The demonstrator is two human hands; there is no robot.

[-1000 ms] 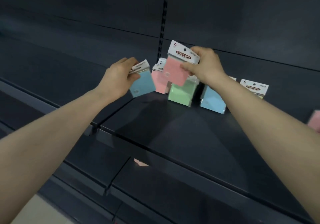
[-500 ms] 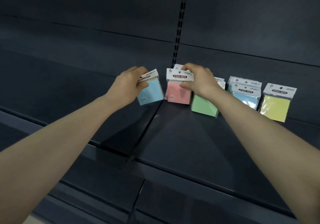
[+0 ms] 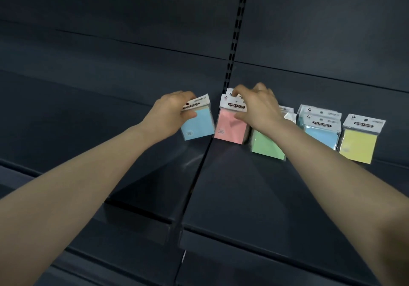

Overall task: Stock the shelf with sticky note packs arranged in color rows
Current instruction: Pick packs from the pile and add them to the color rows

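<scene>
My left hand (image 3: 170, 113) grips a blue sticky note pack (image 3: 197, 124) by its white header, holding it above the left shelf panel. My right hand (image 3: 257, 106) pinches the top of a pink pack (image 3: 230, 128), which stands at the back of the dark shelf (image 3: 243, 188) in front of another pack whose colour is hidden. To the right stand a green pack (image 3: 266, 145), partly hidden by my right wrist, a row of blue packs (image 3: 321, 134) and a yellow pack (image 3: 358, 143).
The dark back wall carries a slotted upright (image 3: 235, 35) above the seam between two shelf panels. Bare shelf surface lies in front of the packs. A lower shelf edge (image 3: 132, 252) runs beneath.
My right hand has carried the pink pack down from the air onto the shelf at the back. The view has shifted left, showing the blue and yellow packs. My left hand still holds its blue pack.
</scene>
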